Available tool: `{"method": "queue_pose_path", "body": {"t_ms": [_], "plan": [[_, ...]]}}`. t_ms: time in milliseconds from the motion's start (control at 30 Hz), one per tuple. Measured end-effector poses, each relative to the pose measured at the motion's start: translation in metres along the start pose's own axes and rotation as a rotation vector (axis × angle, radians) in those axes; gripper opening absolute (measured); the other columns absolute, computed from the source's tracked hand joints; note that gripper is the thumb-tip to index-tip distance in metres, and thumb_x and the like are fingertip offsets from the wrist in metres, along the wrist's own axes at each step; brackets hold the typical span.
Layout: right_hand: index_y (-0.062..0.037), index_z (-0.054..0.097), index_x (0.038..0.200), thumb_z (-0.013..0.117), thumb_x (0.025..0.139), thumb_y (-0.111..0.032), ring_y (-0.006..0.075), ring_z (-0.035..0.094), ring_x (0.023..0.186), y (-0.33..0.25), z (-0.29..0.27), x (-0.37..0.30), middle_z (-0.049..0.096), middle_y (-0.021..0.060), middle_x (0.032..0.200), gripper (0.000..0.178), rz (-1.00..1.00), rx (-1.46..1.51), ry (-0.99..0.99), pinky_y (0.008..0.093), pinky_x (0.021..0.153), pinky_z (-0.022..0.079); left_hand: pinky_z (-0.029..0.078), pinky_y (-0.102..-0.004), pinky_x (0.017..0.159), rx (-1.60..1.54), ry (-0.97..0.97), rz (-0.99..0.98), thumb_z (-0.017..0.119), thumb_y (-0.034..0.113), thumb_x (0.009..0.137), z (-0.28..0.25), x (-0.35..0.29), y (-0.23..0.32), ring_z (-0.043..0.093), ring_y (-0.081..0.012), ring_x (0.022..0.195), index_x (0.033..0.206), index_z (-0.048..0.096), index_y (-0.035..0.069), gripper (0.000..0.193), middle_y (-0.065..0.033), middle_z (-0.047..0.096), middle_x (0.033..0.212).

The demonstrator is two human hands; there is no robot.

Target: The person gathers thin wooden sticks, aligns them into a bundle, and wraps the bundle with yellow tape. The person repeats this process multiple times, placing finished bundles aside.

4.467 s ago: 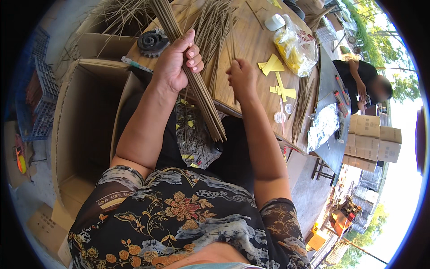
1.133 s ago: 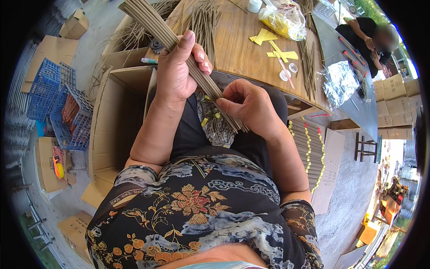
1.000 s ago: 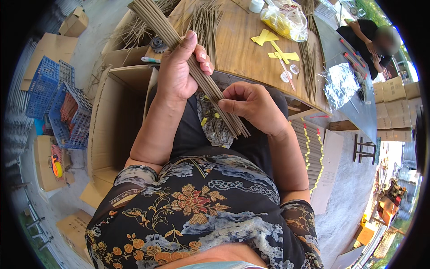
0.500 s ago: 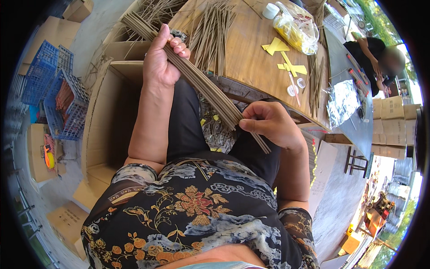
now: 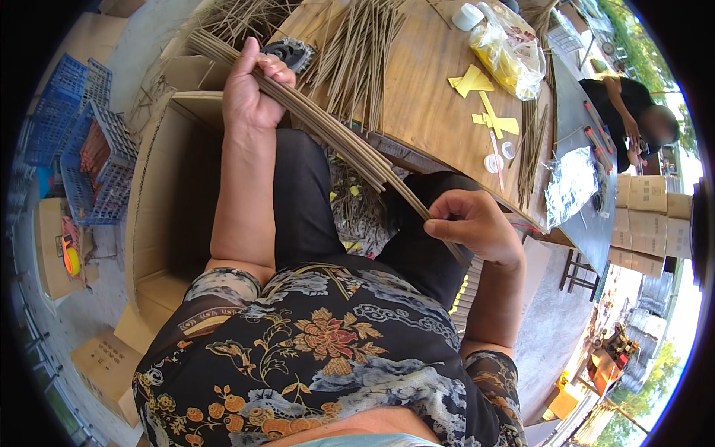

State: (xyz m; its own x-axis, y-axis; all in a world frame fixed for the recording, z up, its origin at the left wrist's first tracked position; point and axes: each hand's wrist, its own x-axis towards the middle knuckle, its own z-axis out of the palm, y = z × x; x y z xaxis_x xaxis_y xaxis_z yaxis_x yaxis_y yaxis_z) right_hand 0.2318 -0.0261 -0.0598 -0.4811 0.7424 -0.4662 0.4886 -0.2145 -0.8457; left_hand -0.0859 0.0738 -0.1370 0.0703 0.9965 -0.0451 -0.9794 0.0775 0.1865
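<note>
A bundle of thin brown incense sticks [image 5: 320,123] slants across my lap. My left hand [image 5: 253,88] is closed round its upper part, thumb pointing up. Lower down, my right hand [image 5: 477,223] pinches a few sticks [image 5: 412,195] that stick out past the bundle's lower end. Their upper part still lies along the bundle. Many loose sticks [image 5: 350,63] of the same kind are spread on the wooden table [image 5: 424,97] ahead. Behind my left hand a dark round object with bristly edges [image 5: 290,54] sits near the table's edge.
An open cardboard box [image 5: 175,201] stands at my left, with blue plastic crates [image 5: 112,179] beyond it. Yellow paper strips [image 5: 491,112], a clear bag with yellow contents [image 5: 506,56] and a white lid [image 5: 494,163] lie on the table. A co-worker [image 5: 625,108] sits at the far right.
My right hand has moved down and to the right, drawing a few sticks farther out of the bundle. My left hand keeps its hold, shifted slightly left.
</note>
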Motion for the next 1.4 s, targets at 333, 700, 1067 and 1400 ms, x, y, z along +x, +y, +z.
{"method": "queue_pose_path", "body": {"t_ms": [333,700,1067,1400], "plan": [[-0.0023,0.058,0.076,0.066,0.077,-0.016,0.0039,0.046,0.06,0.014,-0.038,0.044,0.053,-0.0026,0.065,0.016,0.047,0.162,0.16,0.0182,0.053,0.037,0.035,-0.0222,0.043,-0.02,-0.092,0.057,0.05,0.024,0.09,-0.014,0.009,0.003,0.04,-0.0095,0.044,0.061,0.045,0.007,0.034,-0.0007,0.042,0.053],[0.0015,0.061,0.076,0.065,0.078,-0.028,0.012,0.052,0.058,0.02,-0.046,0.227,0.057,0.0027,0.063,0.03,-0.083,0.078,0.408,0.0255,0.057,0.042,0.029,-0.0203,0.038,0.197,-0.111,-0.001,0.044,0.026,0.093,0.004,0.009,-0.036,0.033,-0.0063,0.04,0.062,0.042,0.011,0.034,0.0028,0.038,0.052],[0.0047,0.049,0.093,0.067,0.075,-0.024,0.0308,0.061,0.076,-0.008,0.057,0.093,0.06,0.0206,0.08,0.039,-0.328,-0.311,0.332,0.0365,0.067,0.047,0.031,-0.021,0.039,0.533,0.091,0.047,0.056,0.029,0.087,0.048,-0.023,-0.097,0.037,-0.0062,0.042,0.067,0.044,0.013,0.028,0.0039,0.041,0.053],[-0.0066,0.041,0.07,0.058,0.085,-0.018,0.0069,0.038,0.039,0.001,0.063,0.038,0.04,-0.0014,0.052,0.025,-0.086,0.735,-0.306,0.0221,0.035,0.032,0.031,-0.0198,0.037,0.359,-0.162,-0.214,0.049,0.029,0.091,0.071,-0.043,-0.095,0.036,-0.005,0.039,0.069,0.045,0.011,0.029,0.0043,0.04,0.051]]}}
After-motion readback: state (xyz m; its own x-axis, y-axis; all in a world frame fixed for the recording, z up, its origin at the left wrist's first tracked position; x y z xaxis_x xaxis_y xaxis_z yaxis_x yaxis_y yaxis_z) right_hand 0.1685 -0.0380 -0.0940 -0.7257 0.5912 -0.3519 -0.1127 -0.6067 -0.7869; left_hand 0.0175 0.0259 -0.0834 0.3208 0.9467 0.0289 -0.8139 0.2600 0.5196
